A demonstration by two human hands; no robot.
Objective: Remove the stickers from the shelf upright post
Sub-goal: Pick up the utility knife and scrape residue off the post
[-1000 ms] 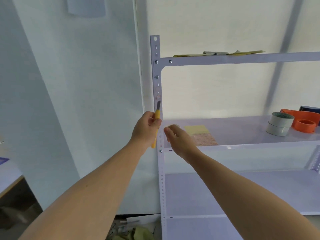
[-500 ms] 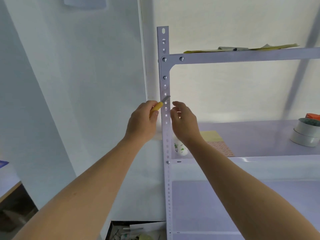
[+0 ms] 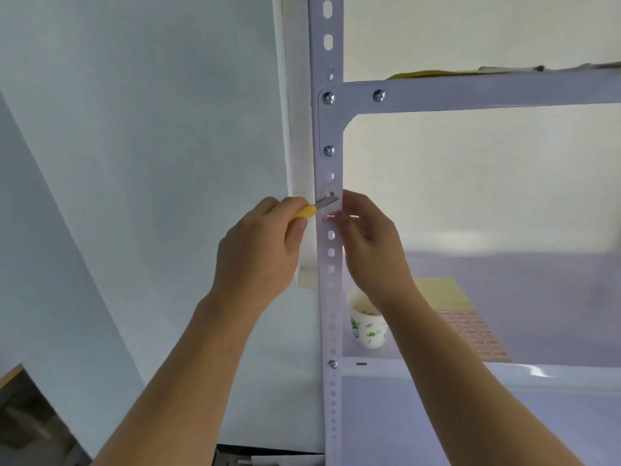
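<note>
The white perforated upright post (image 3: 330, 136) of the shelf runs down the middle of the view. A pale sticker (image 3: 331, 207) lies on its face at hand height. My left hand (image 3: 260, 250) grips a yellow-handled utility knife (image 3: 316, 207), whose blade lies across the post on the sticker. My right hand (image 3: 371, 243) is just right of the post, its fingertips pinching at the sticker's right edge.
A paper cup with green print (image 3: 368, 322) stands on the middle shelf (image 3: 537, 371) right behind the post. A yellow pad (image 3: 440, 290) and a sticker sheet (image 3: 473, 334) lie beside it. Papers (image 3: 437, 75) rest on the top shelf. A white wall (image 3: 134, 163) is left.
The view has closed in on the post. My left hand raised the knife and turned its blade sideways onto the sticker. My right hand rose from shelf level to the post's right edge.
</note>
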